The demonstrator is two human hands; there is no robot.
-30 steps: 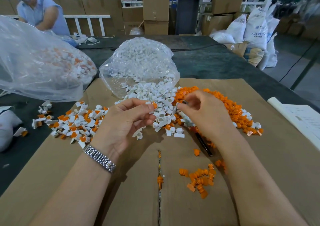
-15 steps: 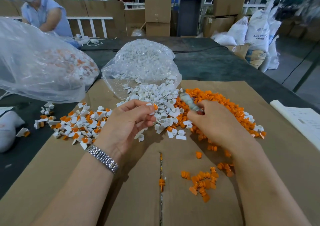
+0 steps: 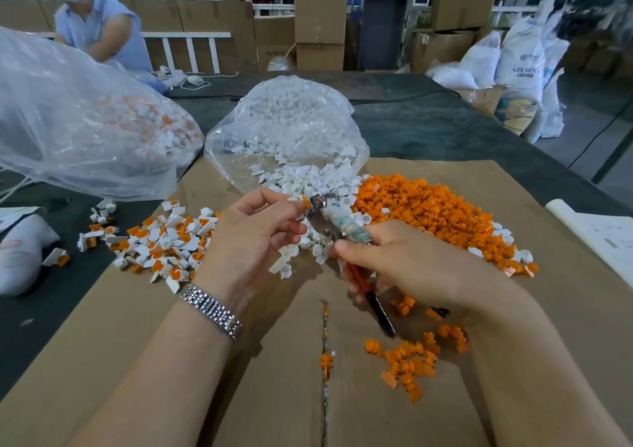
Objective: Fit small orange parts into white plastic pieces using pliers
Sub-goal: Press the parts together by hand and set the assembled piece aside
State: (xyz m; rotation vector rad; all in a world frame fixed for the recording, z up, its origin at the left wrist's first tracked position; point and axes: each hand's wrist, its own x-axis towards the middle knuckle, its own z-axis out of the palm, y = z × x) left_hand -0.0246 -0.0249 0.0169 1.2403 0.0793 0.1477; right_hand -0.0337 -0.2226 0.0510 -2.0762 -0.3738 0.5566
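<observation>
Orange-and-white finished pieces (image 3: 161, 241) piled left; big loose heaps remain.
Left hand (image 3: 253, 237) pinches one part (image 3: 305, 202), seemingly half-seated; right hand (image 3: 407, 261) grips pliers (image 3: 334, 219) at it.

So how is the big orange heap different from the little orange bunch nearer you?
The big orange heap is far larger and piled deep; the little orange bunch is sparse and scattered. The heap touches the white pieces and has some mixed in; the bunch lies apart. Both sit on the cardboard.
</observation>
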